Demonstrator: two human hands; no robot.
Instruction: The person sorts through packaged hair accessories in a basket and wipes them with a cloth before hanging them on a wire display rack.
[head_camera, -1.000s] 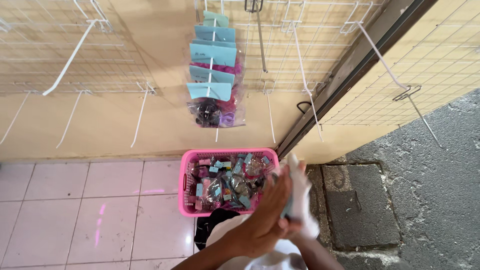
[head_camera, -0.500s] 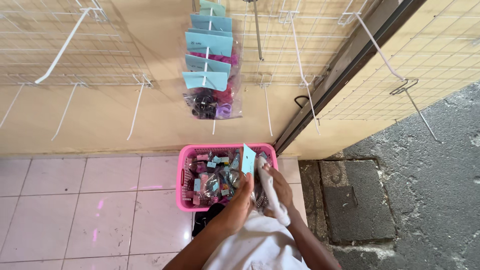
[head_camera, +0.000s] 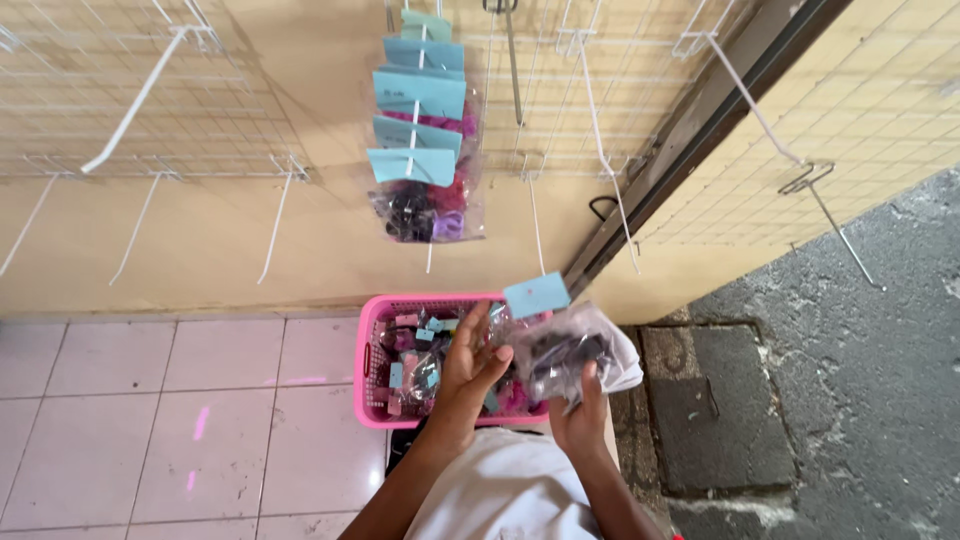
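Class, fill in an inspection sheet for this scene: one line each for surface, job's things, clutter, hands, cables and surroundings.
Surface: pale tiled floor; rough dark pavement to its right.
Job's things: clear packet with a blue card top and dark small items inside, held in both hands over a pink basket full of similar packets.
Clutter: nothing seen outside the basket.
Hands: left hand touches the packet's left side; right hand grips it from below.
Cables: nothing seen.
Surroundings: white wire grid with bare white hooks on a cream wall; one hook carries a row of hanging packets with blue cards.
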